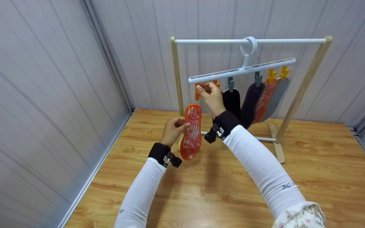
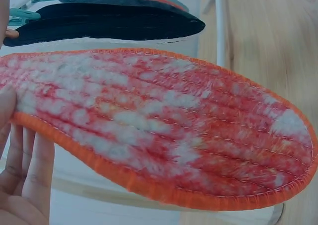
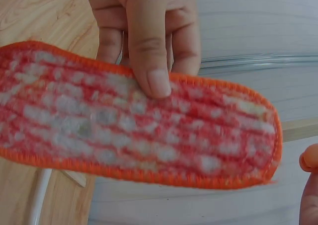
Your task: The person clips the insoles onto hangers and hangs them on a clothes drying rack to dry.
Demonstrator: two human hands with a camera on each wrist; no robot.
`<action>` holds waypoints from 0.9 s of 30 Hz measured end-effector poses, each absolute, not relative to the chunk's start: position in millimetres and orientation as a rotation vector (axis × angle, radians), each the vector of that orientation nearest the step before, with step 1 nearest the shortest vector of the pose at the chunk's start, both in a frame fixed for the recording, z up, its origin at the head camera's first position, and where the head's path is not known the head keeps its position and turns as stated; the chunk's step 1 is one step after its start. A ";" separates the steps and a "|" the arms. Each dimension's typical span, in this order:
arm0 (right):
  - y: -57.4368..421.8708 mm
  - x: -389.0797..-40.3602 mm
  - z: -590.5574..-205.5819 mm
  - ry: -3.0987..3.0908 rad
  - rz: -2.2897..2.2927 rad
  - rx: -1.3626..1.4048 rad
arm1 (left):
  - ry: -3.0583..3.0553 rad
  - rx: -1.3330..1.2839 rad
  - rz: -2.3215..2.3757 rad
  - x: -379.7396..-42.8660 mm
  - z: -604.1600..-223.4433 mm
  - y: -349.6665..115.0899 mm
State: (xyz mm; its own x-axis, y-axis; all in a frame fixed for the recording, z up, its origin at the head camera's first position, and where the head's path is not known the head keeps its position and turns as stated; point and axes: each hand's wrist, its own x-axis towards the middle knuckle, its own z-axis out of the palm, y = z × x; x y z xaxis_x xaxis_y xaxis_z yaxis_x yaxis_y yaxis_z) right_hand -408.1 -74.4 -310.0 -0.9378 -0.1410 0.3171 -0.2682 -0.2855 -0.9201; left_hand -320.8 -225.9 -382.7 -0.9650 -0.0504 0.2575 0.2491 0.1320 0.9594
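Note:
My left hand (image 1: 172, 130) pinches a red-and-white mottled insole (image 1: 191, 139) by its side edge, thumb on its face. This insole has orange edging and hangs upright below the hanger, its top end pointing up. My right hand (image 1: 213, 100) pinches an orange clothespin (image 1: 197, 92) at the left end of the white hanger (image 1: 227, 74). A second orange clothespin (image 1: 216, 83) shows just behind that hand. The held insole's top end is apart from the clothespin. In the right wrist view only a fingertip and the orange clothespin (image 3: 310, 158) show at the edge.
Dark insoles (image 1: 251, 101), a red insole (image 1: 266, 99) and a grey insole (image 1: 277, 98) hang from green-grey clothespins (image 1: 258, 79) and yellow clothespins (image 1: 271, 76). The hanger hooks over the white rail (image 1: 284, 41) of a wooden-legged rack (image 1: 303, 82). Panel walls (image 1: 43, 95) surround the wooden surface (image 1: 233, 190).

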 end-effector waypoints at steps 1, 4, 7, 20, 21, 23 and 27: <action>-74.4 -407.9 -310.4 -1.831 2.402 0.525 | -2.176 -0.194 -1.915 -321.5 -383.4 -224.8; -73.7 -407.0 -312.5 -1.845 2.412 0.512 | -2.166 -0.177 -1.918 -321.8 -384.9 -221.5; -71.9 -407.7 -314.7 -1.838 2.418 0.502 | -2.165 -0.180 -1.925 -321.7 -384.3 -218.4; -71.1 -409.7 -312.1 -1.776 2.523 0.495 | -2.144 -0.179 -1.896 -328.2 -373.1 -210.6; -71.0 -409.9 -312.8 -1.774 2.529 0.491 | -2.138 -0.187 -1.907 -328.8 -373.2 -210.0; -70.7 -410.1 -314.0 -1.768 2.540 0.485 | -2.132 -0.194 -1.914 -329.9 -373.4 -208.7; -69.7 -410.9 -314.7 -1.762 2.546 0.488 | -2.114 -0.192 -1.913 -331.5 -372.9 -206.6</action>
State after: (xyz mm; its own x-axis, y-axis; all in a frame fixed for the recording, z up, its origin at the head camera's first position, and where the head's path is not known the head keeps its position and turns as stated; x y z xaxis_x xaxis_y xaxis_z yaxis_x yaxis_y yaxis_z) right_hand -410.9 -69.7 -314.7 -0.9515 -0.1691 0.2569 -0.1808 -0.3682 -0.9120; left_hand -331.5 -206.6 -372.9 -0.9511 -0.0901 0.2954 0.2849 0.1129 0.9519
